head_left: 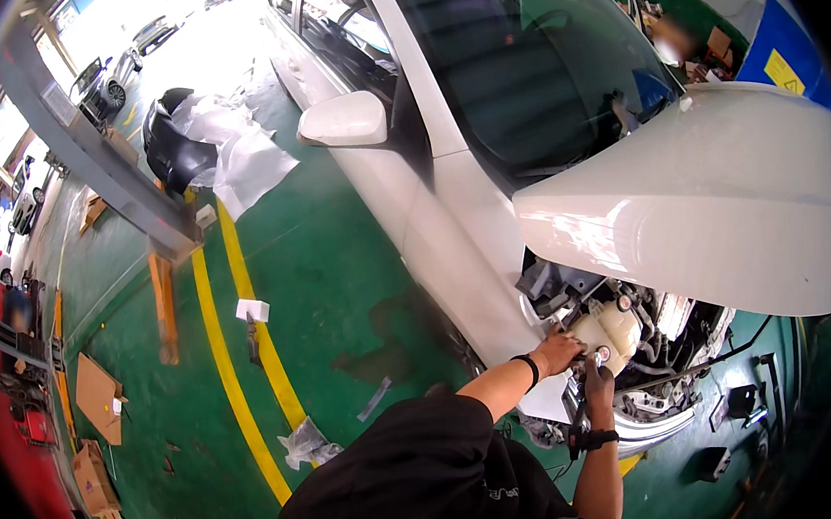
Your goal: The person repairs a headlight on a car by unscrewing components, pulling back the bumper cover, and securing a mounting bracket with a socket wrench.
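A white car (pixel 401 202) stands with its raised hood (pixel 694 199) over the engine bay. In the front corner of the bay sits a cream plastic reservoir (pixel 616 330) with round caps. My left hand (pixel 557 349) is at the edge of the bay beside the reservoir, its fingers bent inward; what they grip is hidden. Just below it, my right hand (pixel 598 389) reaches up by the reservoir's lower cap (pixel 602 353), fingers closed around something small that I cannot make out. Black bands circle both wrists.
Hoses and metal parts fill the bay right of the reservoir. Loose black parts (pixel 715 463) lie on the floor at right. Behind me at left are a plastic bag (pixel 308 444), a white box (pixel 253 310), cardboard (pixel 99 397) and a grey pillar (pixel 94 138).
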The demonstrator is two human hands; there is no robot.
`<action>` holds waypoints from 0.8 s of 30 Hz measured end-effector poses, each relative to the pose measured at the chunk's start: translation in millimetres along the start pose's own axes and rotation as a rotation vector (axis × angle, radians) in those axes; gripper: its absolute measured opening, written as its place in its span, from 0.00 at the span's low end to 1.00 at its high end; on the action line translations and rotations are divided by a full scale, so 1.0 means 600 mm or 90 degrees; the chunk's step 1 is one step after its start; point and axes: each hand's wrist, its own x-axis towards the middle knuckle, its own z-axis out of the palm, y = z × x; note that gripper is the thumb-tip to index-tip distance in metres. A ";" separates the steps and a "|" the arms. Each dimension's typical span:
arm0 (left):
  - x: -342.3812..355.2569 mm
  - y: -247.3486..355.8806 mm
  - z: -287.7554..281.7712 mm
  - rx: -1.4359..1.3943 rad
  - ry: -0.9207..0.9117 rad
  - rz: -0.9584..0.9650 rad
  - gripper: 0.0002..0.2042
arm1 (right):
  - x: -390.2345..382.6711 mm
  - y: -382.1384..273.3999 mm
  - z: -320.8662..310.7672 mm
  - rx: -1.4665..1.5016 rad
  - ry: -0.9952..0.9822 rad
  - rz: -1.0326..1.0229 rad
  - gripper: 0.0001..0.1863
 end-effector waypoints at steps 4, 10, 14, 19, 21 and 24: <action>0.004 -0.005 0.001 0.007 -0.020 -0.026 0.11 | 0.033 0.005 0.007 -0.509 0.129 -0.325 0.25; 0.005 -0.002 0.013 -0.018 -0.021 -0.030 0.13 | 0.026 -0.016 -0.004 -0.528 0.093 -0.380 0.23; -0.006 -0.017 0.022 -0.020 0.099 0.017 0.12 | 0.017 -0.049 -0.008 -0.580 -0.001 -0.409 0.21; -0.018 -0.018 0.004 -0.044 0.039 0.007 0.12 | -0.005 -0.103 -0.010 -0.734 -0.119 -0.358 0.22; -0.008 -0.013 -0.007 -0.051 0.021 0.008 0.11 | 0.012 -0.080 -0.016 -0.717 -0.074 -0.322 0.21; 0.010 0.005 -0.019 -0.065 -0.031 -0.017 0.10 | 0.065 -0.015 -0.035 -0.526 -0.075 -0.130 0.19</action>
